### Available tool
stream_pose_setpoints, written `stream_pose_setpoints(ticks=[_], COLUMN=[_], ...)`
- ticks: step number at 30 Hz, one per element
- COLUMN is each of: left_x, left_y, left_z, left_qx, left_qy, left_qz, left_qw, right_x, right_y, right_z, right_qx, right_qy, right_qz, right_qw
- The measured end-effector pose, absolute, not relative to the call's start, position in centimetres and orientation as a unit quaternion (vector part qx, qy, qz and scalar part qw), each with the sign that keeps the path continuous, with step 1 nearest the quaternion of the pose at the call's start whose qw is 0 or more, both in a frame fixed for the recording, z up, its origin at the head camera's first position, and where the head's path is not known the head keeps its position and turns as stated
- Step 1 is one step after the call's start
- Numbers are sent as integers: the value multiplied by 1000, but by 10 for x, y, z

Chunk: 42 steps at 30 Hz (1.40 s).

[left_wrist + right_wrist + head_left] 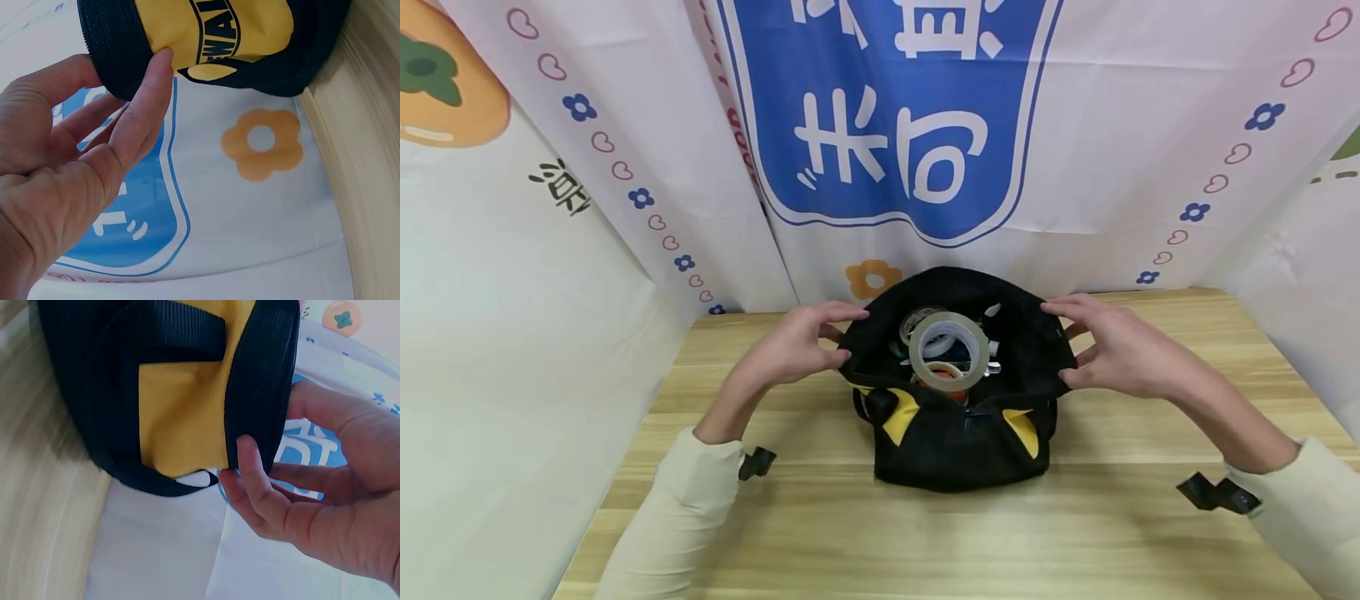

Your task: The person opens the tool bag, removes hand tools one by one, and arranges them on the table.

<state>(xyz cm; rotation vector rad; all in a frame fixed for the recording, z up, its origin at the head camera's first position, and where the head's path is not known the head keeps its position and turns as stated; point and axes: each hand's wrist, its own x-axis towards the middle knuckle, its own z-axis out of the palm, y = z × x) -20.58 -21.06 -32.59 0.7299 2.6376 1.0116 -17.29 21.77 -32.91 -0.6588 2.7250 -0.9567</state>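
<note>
A black and yellow tool bag stands on the table with its zipped mouth spread wide. My left hand pinches the left end of the rim between thumb and fingers. At the opposite end my right hand grips the rim the same way. Inside, a wide tape roll lies on top, partly covering another roll and an orange ring-shaped item. Small metallic pieces show beside them. In the left wrist view, the thumb presses the bag's yellow end; the right wrist view shows a black strap.
The bag rests on a light wood-grain table, close to its back edge. Behind it hangs a white printed cloth with a blue badge. Another pale cloth covers the left side. Dark wrist-worn devices sit at both sleeves.
</note>
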Motion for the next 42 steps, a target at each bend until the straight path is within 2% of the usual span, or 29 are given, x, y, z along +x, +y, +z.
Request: stream_pose_setpoints(ticks=[11, 32, 42], left_x=[-210, -196, -200], left_y=[-227, -175, -158], left_z=[-325, -345, -350], left_qx=[229, 200, 198], left_qy=[896, 902, 906], left_qz=[355, 382, 373], left_qw=[138, 10, -14], right_x=[-181, -179, -179], right_y=[235, 202, 195], right_z=[-330, -343, -347], right_qx=[-247, -253, -254], right_qy=[903, 866, 860], right_qz=[-337, -422, -432], right_qw=[102, 92, 96])
